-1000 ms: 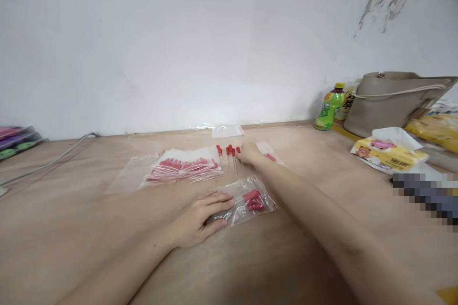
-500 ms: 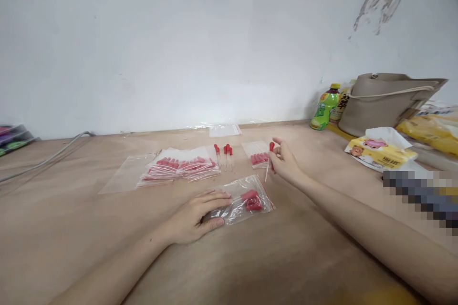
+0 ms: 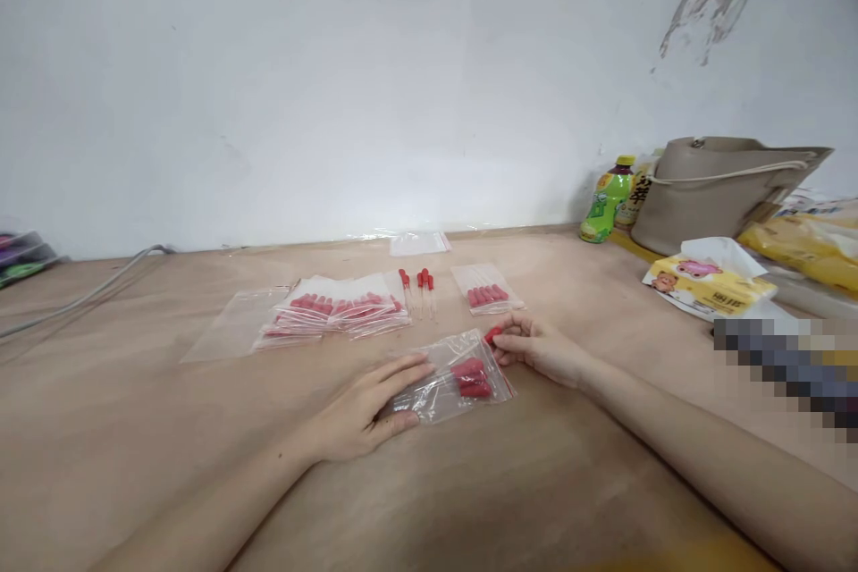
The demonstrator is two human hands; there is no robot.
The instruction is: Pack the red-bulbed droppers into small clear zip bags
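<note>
My left hand (image 3: 372,407) lies flat with fingers stretched over the left end of a clear zip bag (image 3: 435,402). Inside that bag are several droppers (image 3: 471,368) with red bulbs at the right. My right hand (image 3: 533,349) pinches a dropper (image 3: 493,334) by its red bulb at the bag's upper right edge; its tube is hard to make out, and I cannot tell whether its tip is inside. Behind, a few loose droppers (image 3: 421,281) lie on the table. A filled bag of droppers (image 3: 487,293) rests farther back at the right.
Several filled zip bags (image 3: 335,308) are piled at the left, beside a flat clear bag (image 3: 231,326). White bags (image 3: 419,243) lie by the wall. A green drink bottle (image 3: 607,201), a grey bag (image 3: 714,206) and a tissue pack (image 3: 714,281) stand right. A cable (image 3: 100,290) runs left.
My right hand has come down and nearer with the dropper, from beside the filled bag to the right edge of the bag under my left hand. My left hand has stayed put.
</note>
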